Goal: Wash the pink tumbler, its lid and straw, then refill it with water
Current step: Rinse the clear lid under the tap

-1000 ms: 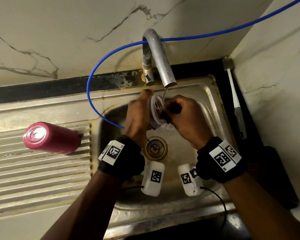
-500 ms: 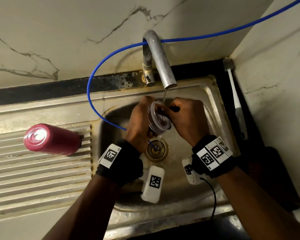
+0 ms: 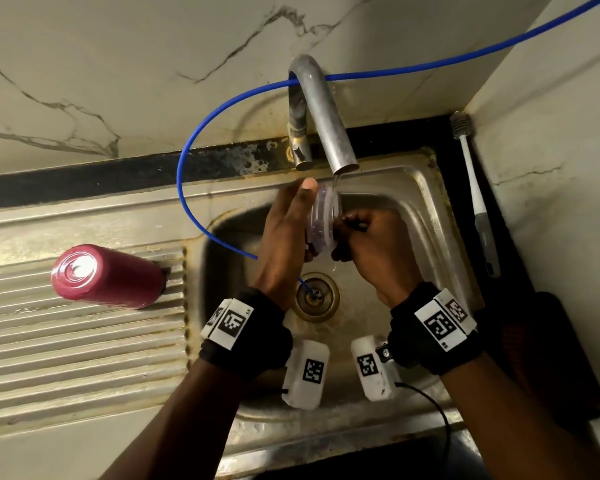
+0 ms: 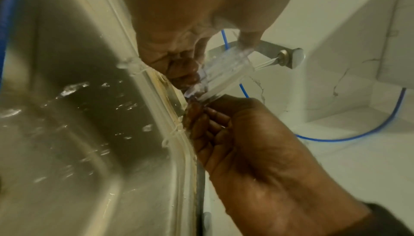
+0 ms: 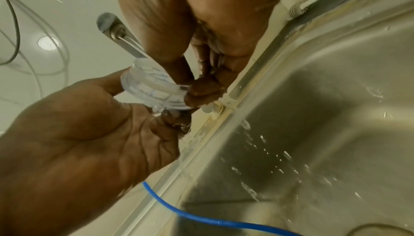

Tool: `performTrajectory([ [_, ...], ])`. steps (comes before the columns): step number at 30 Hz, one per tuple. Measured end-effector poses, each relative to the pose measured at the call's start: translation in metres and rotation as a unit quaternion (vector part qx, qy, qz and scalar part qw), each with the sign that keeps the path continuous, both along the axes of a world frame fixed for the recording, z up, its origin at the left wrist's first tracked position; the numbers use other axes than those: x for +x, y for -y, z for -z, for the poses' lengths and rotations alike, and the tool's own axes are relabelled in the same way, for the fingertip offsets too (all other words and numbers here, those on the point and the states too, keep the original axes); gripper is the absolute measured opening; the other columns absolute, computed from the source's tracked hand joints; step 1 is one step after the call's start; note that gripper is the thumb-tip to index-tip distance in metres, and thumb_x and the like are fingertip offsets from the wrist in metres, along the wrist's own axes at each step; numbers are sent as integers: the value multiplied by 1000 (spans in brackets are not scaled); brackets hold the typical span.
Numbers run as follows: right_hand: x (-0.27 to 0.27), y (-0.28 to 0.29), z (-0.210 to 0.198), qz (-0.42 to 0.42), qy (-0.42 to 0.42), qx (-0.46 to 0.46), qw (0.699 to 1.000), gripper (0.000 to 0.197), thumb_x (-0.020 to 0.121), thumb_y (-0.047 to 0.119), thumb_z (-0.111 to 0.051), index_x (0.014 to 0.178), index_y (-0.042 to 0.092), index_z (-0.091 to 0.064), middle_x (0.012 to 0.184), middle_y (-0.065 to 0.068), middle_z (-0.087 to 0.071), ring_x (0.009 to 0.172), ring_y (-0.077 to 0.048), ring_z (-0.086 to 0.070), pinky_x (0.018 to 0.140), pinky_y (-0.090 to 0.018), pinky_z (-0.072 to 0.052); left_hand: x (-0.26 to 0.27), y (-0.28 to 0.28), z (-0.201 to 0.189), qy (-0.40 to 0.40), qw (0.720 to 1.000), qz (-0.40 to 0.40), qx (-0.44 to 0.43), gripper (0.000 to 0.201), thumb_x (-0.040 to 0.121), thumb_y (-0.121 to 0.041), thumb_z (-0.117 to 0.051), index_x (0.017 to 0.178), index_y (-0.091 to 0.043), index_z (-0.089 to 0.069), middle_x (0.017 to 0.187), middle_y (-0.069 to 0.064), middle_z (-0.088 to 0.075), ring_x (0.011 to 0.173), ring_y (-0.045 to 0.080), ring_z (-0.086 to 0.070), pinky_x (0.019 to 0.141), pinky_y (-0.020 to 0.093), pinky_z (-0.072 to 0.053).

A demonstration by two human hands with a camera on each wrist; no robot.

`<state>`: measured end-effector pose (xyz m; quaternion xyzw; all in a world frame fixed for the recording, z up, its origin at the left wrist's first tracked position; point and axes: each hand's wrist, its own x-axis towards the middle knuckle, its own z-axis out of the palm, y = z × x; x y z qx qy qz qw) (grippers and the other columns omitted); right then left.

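1. Since half a second ago the clear lid (image 3: 323, 220) has turned from face-on to edge-on and risen right under the tap spout (image 3: 329, 126), where the thin stream strikes its rim.
2. Left hand (image 3: 284, 237) grips the lid, thumb tip up on the top rim, fingers curled behind it (seen in the right wrist view); right hand (image 3: 374, 244) is curled, its fingertips (image 5: 201, 91) pinching the lid's lower edge.
3. Pink tumbler (image 3: 108, 277) lies on its side on the ribbed drainboard (image 3: 84, 358), well apart from the hands; I cannot see the straw.
4. Risks, as I judge them:
   - Wet plastic may slip from the pinch into the sink basin (image 3: 413, 216), above the drain (image 3: 316, 296).
   - Water may spray off the lid's edge.
   - A nudge could roll the tumbler (it rests along the ribs).
   - Either forearm may snag the blue hose (image 3: 194, 209).
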<state>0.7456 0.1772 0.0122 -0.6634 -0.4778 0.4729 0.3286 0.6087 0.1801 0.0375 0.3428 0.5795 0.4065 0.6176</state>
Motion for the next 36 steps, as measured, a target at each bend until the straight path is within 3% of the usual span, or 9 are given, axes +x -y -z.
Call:
performTrajectory([
  [3, -1, -4, -6, -4, 14, 3, 1000, 22, 97, 26, -72, 83, 10, -76, 62, -4, -71, 53, -18, -69, 54, -28, -52, 2, 0, 2, -4, 999, -5, 34, 53, 112, -58, -36, 123, -18, -68, 93, -2, -73, 71, 1, -67, 61, 17, -51],
  [8, 2, -11, -19, -8, 42, 46, 998, 37, 97, 30, -73, 70, 4, -73, 51, -3, -64, 40, -15, -61, 44, -22, -45, 9, -6, 0, -32, 999, -2, 23, 83, 84, -98, -31, 123, -35, -69, 117, 14, -75, 99, 33, -72, 72, 49, -58],
  [11, 1, -10, -25, -28, 68, 65, 995, 45, 97, 37, -72, 65, 5, -71, 45, 0, -59, 39, -14, -58, 43, -25, -46, 10, -11, -2, -65, 996, -13, 53, 50, 100, -77, -38, 108, -37, -67, 112, 3, -73, 109, 32, -70, 97, 68, -55],
  [14, 8, -17, -23, -49, 171, 150, 972, 52, 93, 55, -70, 59, 16, -71, 45, 11, -54, 43, -11, -57, 47, -35, -47, 6, -16, 3, -109, 993, 8, 53, 19, 111, -46, -52, 101, -39, -66, 106, -9, -73, 102, 3, -70, 90, 44, -56],
  [19, 4, -18, -18, -51, 168, 197, 965, 45, 96, 51, -69, 66, 16, -68, 57, 5, -64, 49, -8, -61, 49, -33, -48, 2, -19, -7, -43, 999, 20, -23, 50, 99, -61, -42, 119, -26, -72, 117, 11, -77, 108, 35, -73, 89, 51, -63],
  [22, 0, -11, -13, -40, 83, 113, 989, 23, 96, 32, -74, 89, 10, -74, 69, 1, -71, 58, -6, -66, 56, -23, -51, 1, -22, -7, -97, 995, 13, 4, 42, 107, -48, -47, 132, -21, -66, 124, 5, -72, 109, 22, -70, 93, 32, -62],
  [26, 2, -7, -7, -41, 40, 66, 996, 20, 87, 26, -83, 99, 13, -73, 84, 0, -75, 77, -18, -73, 70, -37, -59, 2, -19, -7, -97, 995, -2, 6, 52, 94, -63, -50, 121, -24, -72, 117, 6, -75, 110, 27, -71, 99, 56, -59],
  [30, 3, -6, -19, -55, 116, 125, 984, 16, 89, 25, -81, 92, 12, -73, 74, 8, -70, 73, -5, -69, 60, -15, -51, 3, -15, -1, -142, 989, 31, 36, 30, 106, -48, -52, 121, -27, -66, 115, 9, -74, 107, 33, -73, 86, 46, -63],
  [36, 3, -16, -23, -55, 171, 249, 952, 29, 93, 35, -77, 85, 7, -78, 76, -1, -74, 68, -13, -69, 61, -34, -55, -1, -9, -23, -7, 998, 12, -66, 44, 111, -44, -47, 108, -8, -73, 92, 20, -79, 79, 37, -78, 61, 36, -61],
])
